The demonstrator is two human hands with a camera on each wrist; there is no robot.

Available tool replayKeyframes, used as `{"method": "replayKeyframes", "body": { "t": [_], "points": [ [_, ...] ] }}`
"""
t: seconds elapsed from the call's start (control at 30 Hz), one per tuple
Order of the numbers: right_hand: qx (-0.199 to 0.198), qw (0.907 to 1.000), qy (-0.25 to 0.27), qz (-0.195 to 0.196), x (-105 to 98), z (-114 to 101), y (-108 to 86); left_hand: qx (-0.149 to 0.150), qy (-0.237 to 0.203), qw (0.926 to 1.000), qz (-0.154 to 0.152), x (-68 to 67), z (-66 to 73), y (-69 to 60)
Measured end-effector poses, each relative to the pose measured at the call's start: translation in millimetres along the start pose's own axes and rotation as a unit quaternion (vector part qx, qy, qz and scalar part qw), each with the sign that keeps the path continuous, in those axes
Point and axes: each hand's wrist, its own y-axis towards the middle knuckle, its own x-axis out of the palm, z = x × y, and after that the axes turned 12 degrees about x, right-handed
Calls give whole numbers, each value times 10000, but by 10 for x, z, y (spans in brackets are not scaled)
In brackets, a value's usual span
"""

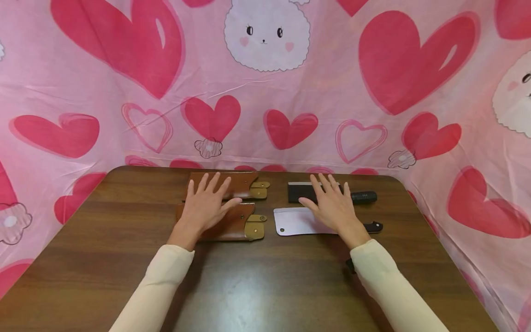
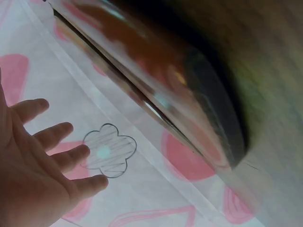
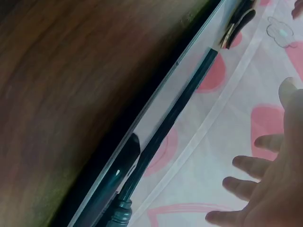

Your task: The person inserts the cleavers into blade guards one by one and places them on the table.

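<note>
My left hand [image 1: 204,208] is held palm down, fingers spread, above two brown leather knife sheaths. The back sheath [image 1: 240,182] and the front sheath [image 1: 227,227] each have a tan snap strap at the right end. My right hand [image 1: 334,208] hovers with straight, spread fingers over two cleavers. The front cleaver [image 1: 293,222] has a bright silver blade with a hole and a dark handle; the back one [image 1: 299,193] has a black blade with a pale edge and a black ribbed handle. In both wrist views the hands hold nothing. They partly hide sheaths and cleavers.
The brown wooden table [image 1: 244,286] has rounded back corners. A pink cloth [image 1: 257,87] with hearts and white animal faces hangs behind and at both sides. A small dark object [image 1: 350,266] shows beside the right sleeve; its kind is unclear.
</note>
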Motion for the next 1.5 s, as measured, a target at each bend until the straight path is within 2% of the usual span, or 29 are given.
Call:
{"method": "replayKeyframes", "body": {
  "t": [0.33, 0.6, 1.07, 1.17, 1.3, 1.4, 1.5],
  "points": [
    [-502, 9975, 424, 277, -50, 162, 5, 86, -144, 9999, 6, -37, -64, -74],
    [-722, 9952, 598, 267, -68, 318, -29, 208, -216, 9995, 136, -22, -117, -154],
    [-901, 9942, 576, 58, -63, 575, -92, 263, -104, 9996, -6, 22, -209, -251],
    [-887, 9936, 697, -95, -81, 636, -102, 333, -85, 9994, -25, 19, -226, -267],
    [-876, 9896, 1007, -528, -105, 731, -123, 422, -97, 9990, -111, 21, -243, -295],
    [-877, 9862, 1151, -799, -115, 797, -145, 440, -135, 9987, -227, 35, -255, -323],
    [-865, 9856, 1134, -906, -109, 855, -160, 432, -161, 9982, -372, 49, -266, -345]
  ]
}}
